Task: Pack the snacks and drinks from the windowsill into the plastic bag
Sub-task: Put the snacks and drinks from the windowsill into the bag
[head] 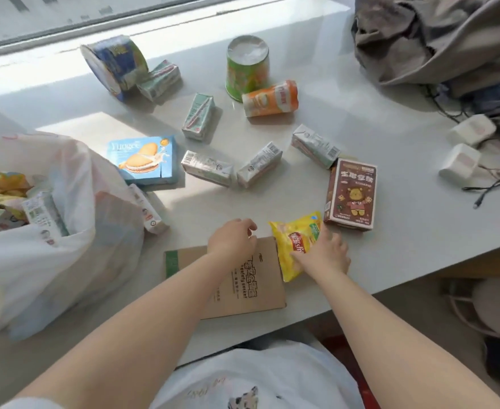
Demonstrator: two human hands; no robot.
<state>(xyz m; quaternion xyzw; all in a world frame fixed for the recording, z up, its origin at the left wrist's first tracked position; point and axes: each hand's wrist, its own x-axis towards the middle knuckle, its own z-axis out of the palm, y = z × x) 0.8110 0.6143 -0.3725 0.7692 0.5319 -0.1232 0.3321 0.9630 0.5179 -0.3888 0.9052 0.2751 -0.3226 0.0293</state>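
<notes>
The white plastic bag stands open at the left with cartons and yellow packets inside. My right hand grips a yellow snack packet near the front edge. My left hand hovers with curled fingers over a flat brown paper envelope, holding nothing. On the sill lie several pale green drink cartons, a blue biscuit box, a brown bear box, a green cup, an orange tube and a blue tub.
Grey clothing is piled at the back right, with white chargers and black cables beside it. The window frame runs along the back. The sill's front edge drops off on the right.
</notes>
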